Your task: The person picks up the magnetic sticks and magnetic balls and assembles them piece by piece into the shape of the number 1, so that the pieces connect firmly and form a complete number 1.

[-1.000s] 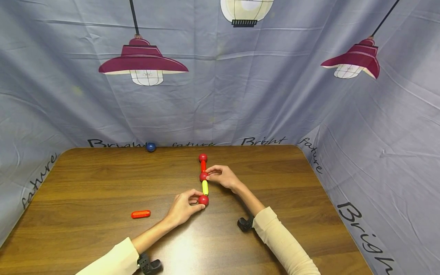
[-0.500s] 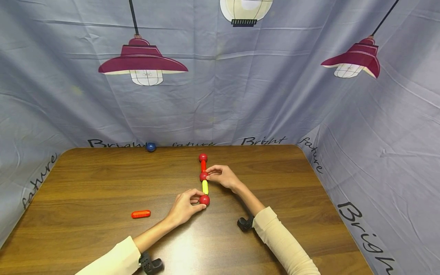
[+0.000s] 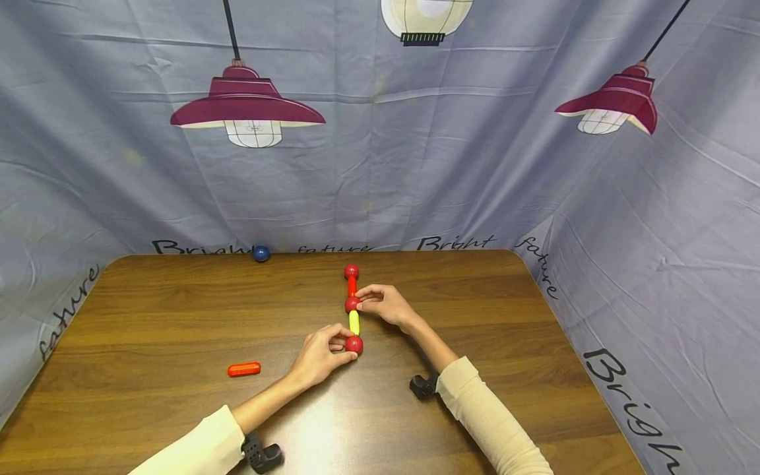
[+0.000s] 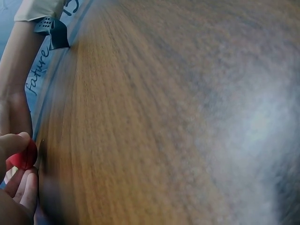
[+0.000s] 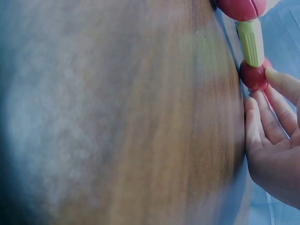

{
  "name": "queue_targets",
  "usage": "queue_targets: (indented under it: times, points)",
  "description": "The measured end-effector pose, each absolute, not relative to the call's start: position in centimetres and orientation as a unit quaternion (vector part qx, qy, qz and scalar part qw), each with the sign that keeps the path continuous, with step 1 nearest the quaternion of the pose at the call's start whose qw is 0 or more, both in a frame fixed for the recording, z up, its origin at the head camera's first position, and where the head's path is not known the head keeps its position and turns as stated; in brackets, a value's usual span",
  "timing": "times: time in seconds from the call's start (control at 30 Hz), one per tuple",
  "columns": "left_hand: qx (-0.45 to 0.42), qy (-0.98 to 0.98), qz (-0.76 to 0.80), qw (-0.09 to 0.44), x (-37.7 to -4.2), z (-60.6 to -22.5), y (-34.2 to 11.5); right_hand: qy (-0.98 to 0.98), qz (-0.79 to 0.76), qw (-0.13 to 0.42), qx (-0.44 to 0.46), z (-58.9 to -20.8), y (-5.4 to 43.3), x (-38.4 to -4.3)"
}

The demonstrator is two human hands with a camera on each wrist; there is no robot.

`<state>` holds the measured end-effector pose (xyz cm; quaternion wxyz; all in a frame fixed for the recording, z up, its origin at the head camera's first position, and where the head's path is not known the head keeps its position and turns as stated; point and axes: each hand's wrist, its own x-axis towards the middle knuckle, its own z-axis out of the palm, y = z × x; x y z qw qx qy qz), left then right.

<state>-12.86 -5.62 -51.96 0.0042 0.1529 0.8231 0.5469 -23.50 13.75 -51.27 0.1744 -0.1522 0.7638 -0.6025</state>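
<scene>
A line of toy balls and rods runs away from me on the table. Its far red ball joins a red rod, which leads to the middle red ball. From there a yellow rod reaches the near red ball. My left hand pinches the near ball between thumb and fingers. With its fingertips, my right hand holds the middle ball from the right. In the right wrist view the yellow rod touches both balls.
A loose orange-red rod lies on the wooden table, left of my left hand. At the back edge sits a blue ball, against the printed curtain behind the table.
My left hand and the near red ball have shifted slightly to the right, more in line with the yellow rod. The right hand has stayed on the middle ball.
</scene>
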Motion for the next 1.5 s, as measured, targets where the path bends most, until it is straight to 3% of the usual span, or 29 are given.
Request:
queue_targets:
  times: [0.27, 0.57, 1.0, 1.23, 1.5]
  points:
    - [0.167, 0.82, 0.547, 0.017, -13.1, -51.8, -5.6, 0.767, -0.596, 0.177, -0.16, -48.1, 13.6, -21.9]
    - [0.185, 0.824, 0.536, 0.006, -13.3, -52.0, -5.5, 0.77, -0.591, 0.185, -0.153, -50.7, 13.8, -23.5]
    - [0.184, 0.816, 0.548, 0.013, -13.3, -51.9, -6.1, 0.767, -0.601, 0.173, -0.141, -51.2, 13.7, -23.5]
    - [0.178, 0.811, 0.555, 0.041, -12.7, -50.6, -8.4, 0.773, -0.595, 0.17, -0.137, -51.1, 13.7, -23.4]
    - [0.205, 0.855, 0.476, 0.01, -11.2, -48.9, -12.8, 0.767, -0.602, 0.174, -0.137, -51.2, 13.6, -23.5]
